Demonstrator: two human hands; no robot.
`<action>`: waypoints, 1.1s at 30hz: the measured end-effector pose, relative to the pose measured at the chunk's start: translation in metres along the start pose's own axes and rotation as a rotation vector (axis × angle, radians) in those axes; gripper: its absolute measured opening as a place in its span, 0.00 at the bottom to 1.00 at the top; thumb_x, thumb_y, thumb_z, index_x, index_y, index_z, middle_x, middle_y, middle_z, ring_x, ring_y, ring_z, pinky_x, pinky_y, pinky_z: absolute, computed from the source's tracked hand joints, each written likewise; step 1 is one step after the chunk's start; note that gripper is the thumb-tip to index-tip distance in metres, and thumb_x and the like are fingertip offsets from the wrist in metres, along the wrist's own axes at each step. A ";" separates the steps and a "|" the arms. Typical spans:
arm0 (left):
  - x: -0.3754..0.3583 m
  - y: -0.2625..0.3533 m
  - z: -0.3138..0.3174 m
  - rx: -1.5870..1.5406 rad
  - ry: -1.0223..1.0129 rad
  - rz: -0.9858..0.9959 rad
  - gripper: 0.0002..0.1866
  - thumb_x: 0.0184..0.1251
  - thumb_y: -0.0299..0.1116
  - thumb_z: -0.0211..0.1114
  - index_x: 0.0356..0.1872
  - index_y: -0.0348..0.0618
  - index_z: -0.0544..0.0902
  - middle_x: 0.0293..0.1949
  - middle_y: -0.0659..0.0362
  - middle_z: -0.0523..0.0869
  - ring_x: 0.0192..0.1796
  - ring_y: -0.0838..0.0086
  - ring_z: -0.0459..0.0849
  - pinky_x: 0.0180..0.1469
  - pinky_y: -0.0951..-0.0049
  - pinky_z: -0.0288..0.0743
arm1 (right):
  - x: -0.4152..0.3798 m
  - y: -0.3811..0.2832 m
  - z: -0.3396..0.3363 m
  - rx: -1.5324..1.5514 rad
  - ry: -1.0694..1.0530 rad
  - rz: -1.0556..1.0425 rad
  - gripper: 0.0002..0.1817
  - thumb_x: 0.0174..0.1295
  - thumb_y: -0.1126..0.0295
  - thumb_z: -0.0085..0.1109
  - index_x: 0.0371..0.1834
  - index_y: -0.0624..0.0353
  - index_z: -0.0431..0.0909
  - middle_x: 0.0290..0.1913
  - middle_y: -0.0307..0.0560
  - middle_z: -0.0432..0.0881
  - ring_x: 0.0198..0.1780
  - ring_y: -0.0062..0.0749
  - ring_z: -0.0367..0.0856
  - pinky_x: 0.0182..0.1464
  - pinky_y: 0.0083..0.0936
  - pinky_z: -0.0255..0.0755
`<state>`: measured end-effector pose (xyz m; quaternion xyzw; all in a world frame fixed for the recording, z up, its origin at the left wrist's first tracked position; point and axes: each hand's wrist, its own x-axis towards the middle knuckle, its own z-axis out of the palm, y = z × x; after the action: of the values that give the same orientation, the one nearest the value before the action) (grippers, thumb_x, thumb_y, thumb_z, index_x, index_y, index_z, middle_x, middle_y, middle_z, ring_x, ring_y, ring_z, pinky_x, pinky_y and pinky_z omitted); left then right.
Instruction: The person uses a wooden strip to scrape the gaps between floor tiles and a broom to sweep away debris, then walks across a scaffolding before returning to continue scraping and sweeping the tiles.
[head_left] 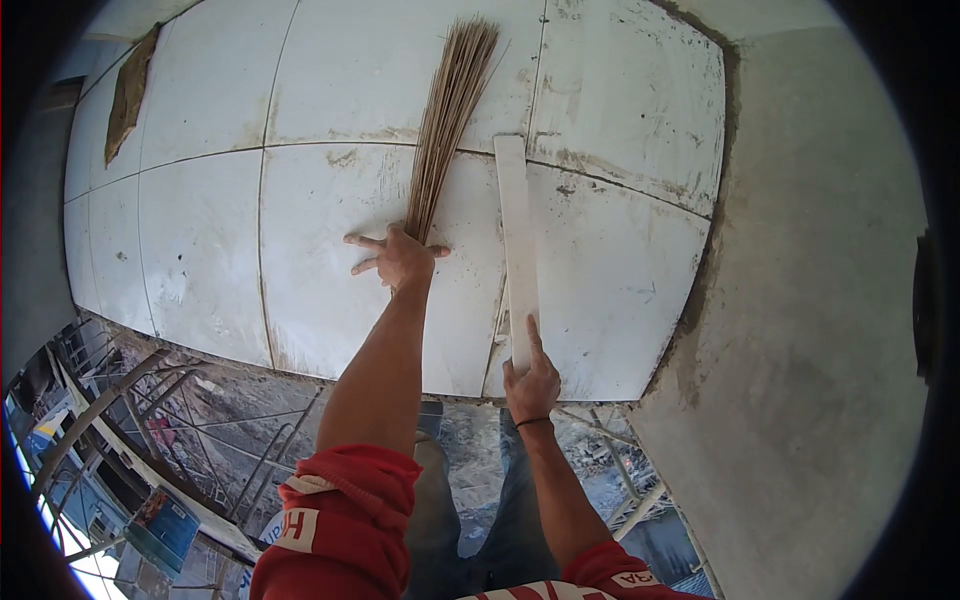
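A stick broom (450, 110) lies across the white tiles, its bristles fanning away from me. My left hand (404, 258) is over its narrow end, with the thumb out to the right and some fingers spread to the left on the tile; the palm hides the broom's end. To the right is a long, narrow white tile strip (517, 220) lying along a joint. My right hand (532, 385) grips the near end of this strip, index finger stretched along its face and thumb at its left edge.
Large white tiles (200, 240) with dirty joints cover the raised surface. A torn brown piece (130, 95) lies at far left. A grey plastered wall (810, 230) bounds the right side. Below the near edge are metal scaffold pipes (105, 395), rubble and my legs.
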<state>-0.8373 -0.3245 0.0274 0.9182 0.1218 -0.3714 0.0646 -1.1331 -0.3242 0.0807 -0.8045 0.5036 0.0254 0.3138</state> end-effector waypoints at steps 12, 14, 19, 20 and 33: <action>-0.005 0.002 -0.002 -0.035 0.005 -0.008 0.39 0.45 0.43 0.96 0.58 0.47 0.83 0.89 0.34 0.22 0.84 0.11 0.39 0.64 0.39 0.93 | 0.247 -0.081 -0.025 -0.061 0.068 0.010 0.52 0.62 0.64 0.71 0.91 0.24 0.59 0.44 0.60 0.93 0.44 0.63 0.92 0.52 0.54 0.87; -0.003 0.002 -0.003 -0.055 -0.010 -0.010 0.39 0.46 0.43 0.96 0.58 0.48 0.83 0.88 0.33 0.22 0.84 0.10 0.38 0.64 0.38 0.93 | 0.189 -0.057 -0.023 -0.054 -0.034 0.062 0.54 0.62 0.68 0.73 0.91 0.26 0.58 0.45 0.61 0.93 0.46 0.61 0.92 0.53 0.52 0.87; 0.005 -0.004 0.002 -0.081 -0.001 -0.007 0.44 0.44 0.44 0.97 0.65 0.48 0.82 0.87 0.32 0.18 0.83 0.07 0.35 0.64 0.34 0.92 | 0.056 0.023 0.017 0.092 0.073 -0.109 0.55 0.61 0.72 0.76 0.93 0.49 0.55 0.48 0.63 0.93 0.48 0.62 0.93 0.53 0.47 0.88; 0.004 -0.002 0.001 -0.071 -0.014 -0.012 0.46 0.44 0.44 0.97 0.67 0.49 0.81 0.87 0.31 0.18 0.82 0.06 0.35 0.64 0.31 0.90 | 0.043 0.021 0.023 0.103 0.060 -0.115 0.55 0.61 0.72 0.76 0.93 0.49 0.55 0.48 0.63 0.93 0.48 0.62 0.93 0.53 0.47 0.88; 0.022 -0.127 -0.035 -0.490 0.333 0.263 0.29 0.61 0.49 0.87 0.42 0.32 0.83 0.51 0.40 0.88 0.65 0.48 0.82 0.49 0.46 0.81 | 0.002 -0.086 0.160 0.266 -0.069 -0.210 0.41 0.64 0.60 0.77 0.77 0.57 0.66 0.61 0.59 0.80 0.54 0.63 0.89 0.52 0.53 0.87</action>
<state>-0.8328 -0.1914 0.0339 0.9313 0.0969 -0.1641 0.3103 -1.0172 -0.2159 -0.0069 -0.8028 0.4044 -0.0467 0.4356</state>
